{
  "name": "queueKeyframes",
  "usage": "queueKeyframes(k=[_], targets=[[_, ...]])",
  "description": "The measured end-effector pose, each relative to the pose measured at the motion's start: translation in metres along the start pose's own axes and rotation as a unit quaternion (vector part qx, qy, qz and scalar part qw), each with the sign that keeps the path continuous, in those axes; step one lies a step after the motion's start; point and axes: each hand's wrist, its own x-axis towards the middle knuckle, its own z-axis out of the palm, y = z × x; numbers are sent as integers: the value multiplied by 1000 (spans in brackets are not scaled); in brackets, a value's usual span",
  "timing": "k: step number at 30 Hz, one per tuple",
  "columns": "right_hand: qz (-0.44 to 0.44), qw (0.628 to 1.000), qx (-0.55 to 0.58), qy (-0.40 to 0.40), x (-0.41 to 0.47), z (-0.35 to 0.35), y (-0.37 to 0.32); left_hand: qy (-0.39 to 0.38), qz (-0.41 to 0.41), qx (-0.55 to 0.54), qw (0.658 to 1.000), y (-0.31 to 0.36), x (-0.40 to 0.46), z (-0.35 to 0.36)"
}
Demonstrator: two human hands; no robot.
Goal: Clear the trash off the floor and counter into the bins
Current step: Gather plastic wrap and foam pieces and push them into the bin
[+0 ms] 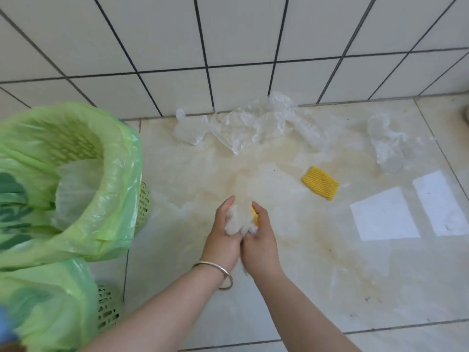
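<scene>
My left hand (223, 235) and my right hand (261, 237) are pressed together over the floor, both gripping a bunched clear plastic bag (243, 199) that fans out ahead of the fingers. A bit of yellow foam (255, 216) shows inside my right hand. A yellow foam net piece (321, 182) lies on the floor to the right. Crumpled clear plastic bags (243, 128) lie along the wall, another clear plastic bag (385, 146) at the right. A green bin (121, 158) with a green liner stands to the left.
A second green-lined bin (58, 301) stands at the lower left, close to the first. Two white paper sheets (383, 214) lie on the beige floor tiles at the right. A white tiled wall (228, 47) closes off the far side.
</scene>
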Motion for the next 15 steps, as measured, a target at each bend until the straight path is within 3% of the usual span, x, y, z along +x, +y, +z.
queueKeyframes(k=[8,11,15], targets=[[-196,980,43,-1,-25,39,-96,71,80,-206,973,80,-38,-38],[-243,968,55,-14,-41,53,-125,55,79,-277,956,104,-55,-52],[-317,948,14,-27,-57,84,-157,44,141,-371,917,146,-81,-83]])
